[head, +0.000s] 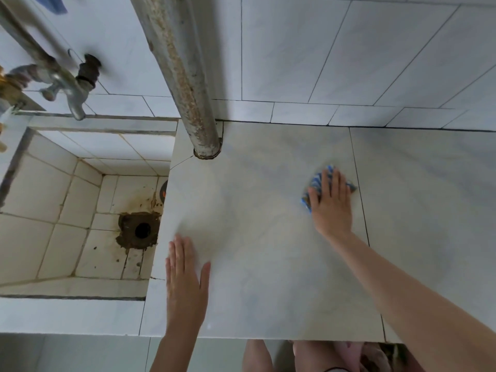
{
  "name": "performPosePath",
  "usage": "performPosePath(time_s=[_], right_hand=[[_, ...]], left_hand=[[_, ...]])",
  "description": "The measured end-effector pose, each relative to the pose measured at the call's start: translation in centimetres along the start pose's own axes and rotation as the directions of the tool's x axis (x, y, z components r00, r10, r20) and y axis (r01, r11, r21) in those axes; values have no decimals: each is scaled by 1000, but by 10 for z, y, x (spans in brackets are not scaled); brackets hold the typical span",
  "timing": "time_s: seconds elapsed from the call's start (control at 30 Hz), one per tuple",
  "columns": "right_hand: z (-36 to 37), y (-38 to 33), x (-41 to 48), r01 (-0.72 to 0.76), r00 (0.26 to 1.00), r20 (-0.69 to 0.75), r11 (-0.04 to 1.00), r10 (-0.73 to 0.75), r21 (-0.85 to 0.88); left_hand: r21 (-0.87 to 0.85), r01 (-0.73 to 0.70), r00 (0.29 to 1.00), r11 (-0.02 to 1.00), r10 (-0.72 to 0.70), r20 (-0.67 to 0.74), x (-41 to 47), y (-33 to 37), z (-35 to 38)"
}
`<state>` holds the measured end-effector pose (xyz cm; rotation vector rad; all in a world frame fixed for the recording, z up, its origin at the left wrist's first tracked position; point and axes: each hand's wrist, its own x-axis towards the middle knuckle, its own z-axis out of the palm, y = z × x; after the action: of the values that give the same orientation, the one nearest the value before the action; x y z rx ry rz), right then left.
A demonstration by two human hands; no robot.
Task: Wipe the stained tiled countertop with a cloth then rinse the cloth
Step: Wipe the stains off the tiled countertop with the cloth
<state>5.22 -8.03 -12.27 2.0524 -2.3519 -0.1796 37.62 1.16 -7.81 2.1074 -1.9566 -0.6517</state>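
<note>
While the blue-and-white striped cloth (pixel 316 183) is pressed flat under the spread right hand (pixel 331 202), right of the rusty upright pipe (pixel 188 76), the wiping step is judged underway. Strokes toward the pipe are called for next. The pale tiled countertop (pixel 268 277) is braced by the flat left hand (pixel 185 280).
</note>
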Motion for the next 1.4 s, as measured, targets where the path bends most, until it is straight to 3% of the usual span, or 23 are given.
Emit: performPosePath(time_s=[0.07,0.13,0.17,0.23,0.3,0.4,0.5,0.57,0.7,0.87,0.93,1.03,1.13,1.3,1.4], right_hand=[[12,0,-14,-136,988,75,991,135,-1],[17,-16,-18,-209,976,63,977,206,41],[15,-32,-21,-161,987,35,984,159,75],[2,-76,-32,71,995,-82,983,-58,171],[-14,-121,-40,311,944,-195,917,-267,250],[-27,-158,-19,447,889,-247,843,-384,300],[-24,-159,21,501,864,-195,828,-463,253],[-23,-141,52,497,868,-135,840,-479,217],[-23,-73,90,430,897,-145,901,-418,57],[-3,-14,72,30,999,37,998,-33,58],[3,-22,58,0,1000,29,997,-2,73],[-12,-57,46,229,972,-93,959,-216,165],[-30,-90,52,512,859,-153,830,-489,223],[-40,-107,115,608,784,22,774,-621,179],[-45,-101,147,582,800,75,800,-595,146]], left_hand=[[-8,-23,1000,1000,23,2,14,7,0],[-27,-29,1000,999,29,5,27,15,0],[-30,-32,999,999,33,5,32,18,-1],[-20,-43,999,999,43,7,40,20,1],[-7,-47,999,999,47,10,44,18,2],[17,-63,998,998,63,18,46,13,3],[-5,-54,998,999,54,28,47,14,3],[-25,-39,999,999,39,21,48,19,2],[-42,-57,998,998,57,2,57,29,0],[-6,-75,997,997,75,11,77,37,4],[17,-92,996,996,92,11,81,38,8],[51,-100,995,994,100,5,82,37,12],[50,-94,995,994,95,-14,82,35,13],[77,-87,996,993,89,-15,82,35,14],[94,-82,996,992,83,-11,83,37,14]])
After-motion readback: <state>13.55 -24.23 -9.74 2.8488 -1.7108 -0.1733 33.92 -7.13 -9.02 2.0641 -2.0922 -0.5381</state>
